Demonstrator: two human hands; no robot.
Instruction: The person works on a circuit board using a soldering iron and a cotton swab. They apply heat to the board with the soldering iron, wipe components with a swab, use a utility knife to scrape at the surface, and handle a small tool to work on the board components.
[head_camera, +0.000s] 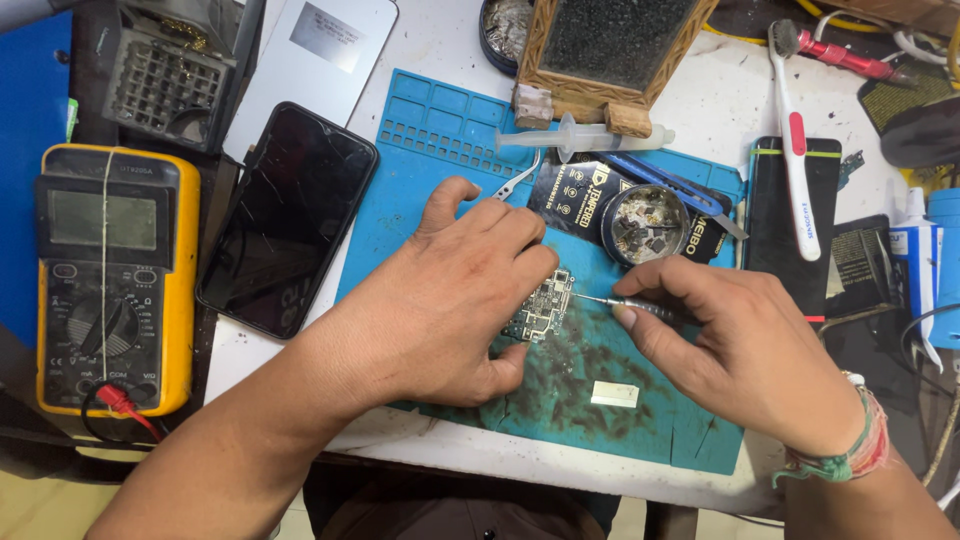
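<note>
White counter (440, 40), cluttered. Blue work mat (440, 130) sits mid-counter, lower half smeared with dark grime. Yellow multimeter (110, 280) at far left, red probe plugged in; black phone (288, 215) face up between it and the mat. Left hand (450, 300) lies on the mat, fingers curled down, pinning a small circuit board (542, 308) at its left edge. Board is bare, greenish-grey, packed with tiny metal shields and chips, lying flat near mat centre. Right hand (745, 350) pinches a slim screwdriver (625, 303) between thumb and forefinger, tip touching the board's right edge. Round tin of small parts (645, 222) just behind the board, on a black packet. White toothbrush (795, 150) lies on a dark slab to the right. Small white rectangular piece (614, 394) lies loose on the mat, near the board.
</note>
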